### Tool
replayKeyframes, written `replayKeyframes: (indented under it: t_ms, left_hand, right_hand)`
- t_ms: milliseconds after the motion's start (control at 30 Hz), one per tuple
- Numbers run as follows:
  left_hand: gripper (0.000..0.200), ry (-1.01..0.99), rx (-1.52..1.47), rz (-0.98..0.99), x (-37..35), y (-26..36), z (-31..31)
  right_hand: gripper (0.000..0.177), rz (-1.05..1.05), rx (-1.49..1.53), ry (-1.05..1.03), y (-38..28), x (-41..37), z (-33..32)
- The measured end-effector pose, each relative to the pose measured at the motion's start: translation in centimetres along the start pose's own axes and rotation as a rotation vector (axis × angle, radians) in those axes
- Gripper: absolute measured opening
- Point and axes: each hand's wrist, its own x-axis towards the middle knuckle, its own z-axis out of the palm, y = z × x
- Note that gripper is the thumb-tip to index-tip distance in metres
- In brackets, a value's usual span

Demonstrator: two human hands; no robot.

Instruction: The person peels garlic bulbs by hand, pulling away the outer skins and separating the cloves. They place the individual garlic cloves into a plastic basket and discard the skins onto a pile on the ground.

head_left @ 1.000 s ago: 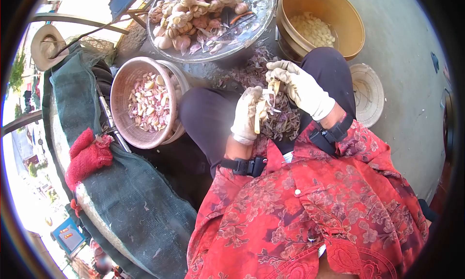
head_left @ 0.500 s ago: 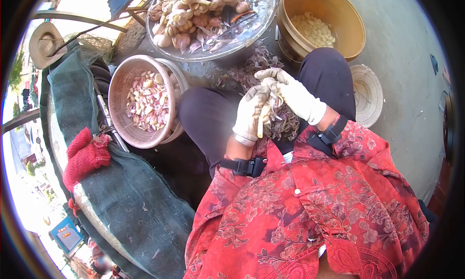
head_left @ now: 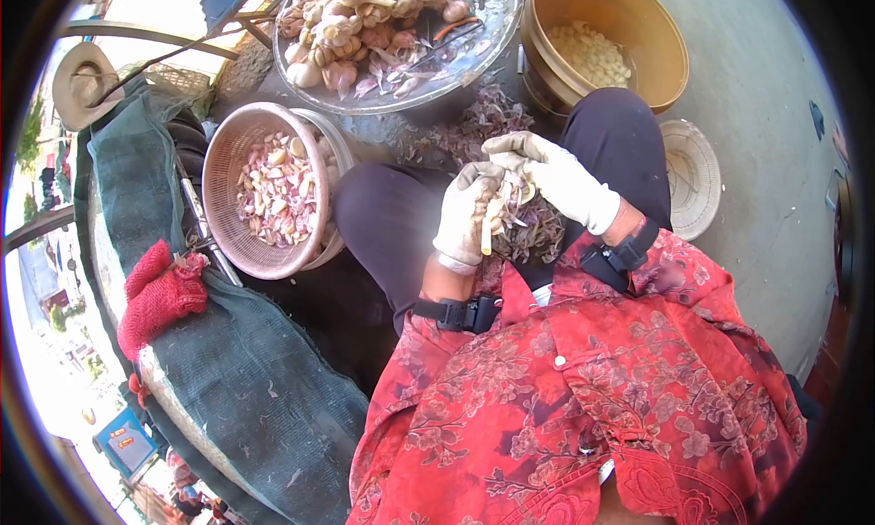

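My left hand (head_left: pixel 463 217), in a whitish glove, is closed round a garlic bulb (head_left: pixel 495 215) whose pale stalk points down toward my lap. Its fingers hide most of the bulb. From the other side, my right hand (head_left: pixel 558 180), gloved too, curls its fingers at the top of the bulb. Whether it grips a loose clove or the bulb itself is hidden. Beneath both hands, between my knees, lies a heap of purplish garlic skins (head_left: pixel 529 231).
Ahead stands a metal basin (head_left: pixel 497 46) with garlic bulbs. A pink basket (head_left: pixel 215 192) of separated cloves is at left. A tan bucket (head_left: pixel 670 56) with peeled cloves is at the far right, near a whitish basket (head_left: pixel 702 211). A red cloth (head_left: pixel 169 297) lies on green netting (head_left: pixel 246 388).
Both hands stay nearly in place, with the fingers shifting slightly on the garlic. More of the bulb's pale side shows beside my left fingers now.
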Motion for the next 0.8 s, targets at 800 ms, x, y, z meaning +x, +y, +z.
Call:
replayKeyframes:
  t_ms: [800]
  left_hand:
    - [0.005, 0.134, 0.047, 0.097, 1.1, -1.1, 0.2]
  right_hand:
    - [0.029, 0.088, 0.054, 0.049, 0.7, 0.3, 0.3]
